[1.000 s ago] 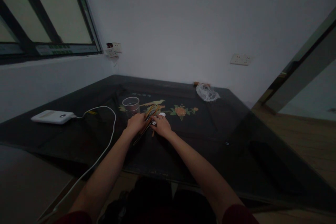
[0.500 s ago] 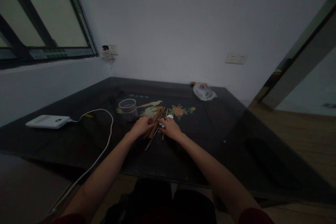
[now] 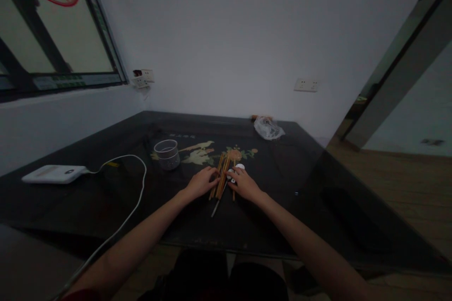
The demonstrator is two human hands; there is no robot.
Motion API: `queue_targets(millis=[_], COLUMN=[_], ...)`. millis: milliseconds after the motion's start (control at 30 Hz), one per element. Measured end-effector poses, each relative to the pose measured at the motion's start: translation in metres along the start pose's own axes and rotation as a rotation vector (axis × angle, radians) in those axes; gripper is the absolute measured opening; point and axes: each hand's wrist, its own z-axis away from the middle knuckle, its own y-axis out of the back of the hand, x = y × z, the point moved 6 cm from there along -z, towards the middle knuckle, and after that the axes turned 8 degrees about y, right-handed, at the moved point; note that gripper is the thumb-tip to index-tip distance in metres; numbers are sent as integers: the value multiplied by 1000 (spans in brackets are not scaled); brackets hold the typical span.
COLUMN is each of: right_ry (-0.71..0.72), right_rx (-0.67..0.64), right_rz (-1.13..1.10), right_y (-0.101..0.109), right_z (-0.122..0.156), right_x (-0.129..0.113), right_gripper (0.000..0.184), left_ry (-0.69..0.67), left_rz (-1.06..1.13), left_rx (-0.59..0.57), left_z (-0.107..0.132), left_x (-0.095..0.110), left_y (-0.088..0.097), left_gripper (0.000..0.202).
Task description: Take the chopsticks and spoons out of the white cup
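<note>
Several brown chopsticks [image 3: 221,175] lie side by side on the dark table [image 3: 282,188], with one thin silvery stick [image 3: 215,208] poking out toward me. My left hand [image 3: 204,182] rests on their left side, fingers curled against them. My right hand [image 3: 244,185] presses on their right side, fingertips on the sticks near a small white round thing [image 3: 239,167]. Neither hand lifts anything off the table.
A clear round cup [image 3: 166,153] stands left of the sticks. A white power bank [image 3: 53,173] with a white cable [image 3: 137,188] lies at the far left. A crumpled clear bag [image 3: 267,128] sits by the back wall. Wall sockets [image 3: 306,85] and a window [image 3: 52,42] are behind.
The chopsticks went from a bunch lifted in my left hand to lying flat and spread on the table. Both hands now rest against them. The view has shifted a little left.
</note>
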Motion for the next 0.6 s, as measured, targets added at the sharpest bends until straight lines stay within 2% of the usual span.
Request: queue_targets(millis=[367,600], right_ry=[8,-34], right_rx=[33,48], right_rz=[-33,-84], right_y=[10,15], right_z=[40,54], right_x=[38,54], right_gripper=[45,48], left_ry=[-94,-152], left_rz=[-103,-14], left_rx=[-88,-33], left_z=[-8,-5], left_x=[58,70], left_y=[-19,-33], left_gripper=[21,22])
